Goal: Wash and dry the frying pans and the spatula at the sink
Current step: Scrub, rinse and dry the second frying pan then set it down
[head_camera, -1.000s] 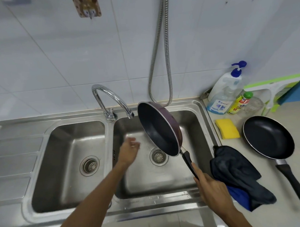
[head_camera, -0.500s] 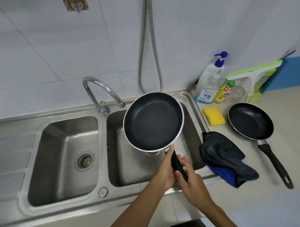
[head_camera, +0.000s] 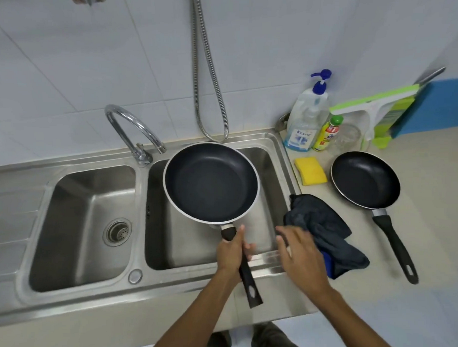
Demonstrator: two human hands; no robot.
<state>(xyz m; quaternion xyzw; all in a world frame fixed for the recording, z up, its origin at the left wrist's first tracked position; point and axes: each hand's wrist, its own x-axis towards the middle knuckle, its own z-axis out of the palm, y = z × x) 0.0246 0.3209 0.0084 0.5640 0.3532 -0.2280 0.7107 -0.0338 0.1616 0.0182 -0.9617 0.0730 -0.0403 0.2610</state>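
Observation:
A black frying pan (head_camera: 211, 181) with a pale rim hangs level over the right sink basin (head_camera: 271, 161). My left hand (head_camera: 232, 253) grips its black handle just below the pan. To the right of the handle my right hand (head_camera: 302, 256) hovers with spread fingers, holding nothing, at the edge of a dark cloth (head_camera: 320, 222) with a blue cloth under it. A second black frying pan (head_camera: 365, 180) lies on the counter at the right, its handle toward me. No spatula is in view.
A curved tap (head_camera: 133, 130) stands between the two basins, and a metal shower hose (head_camera: 209, 101) hangs down the tiled wall. A yellow sponge (head_camera: 310, 170), a pump soap bottle (head_camera: 307, 118), a small yellow bottle (head_camera: 327, 133) and a green squeegee (head_camera: 373, 108) crowd the counter's back. The left basin (head_camera: 76, 204) holds only its drain.
The pan went from tilted on edge to level. My left hand took the handle and my right hand let go, moving right to the cloth.

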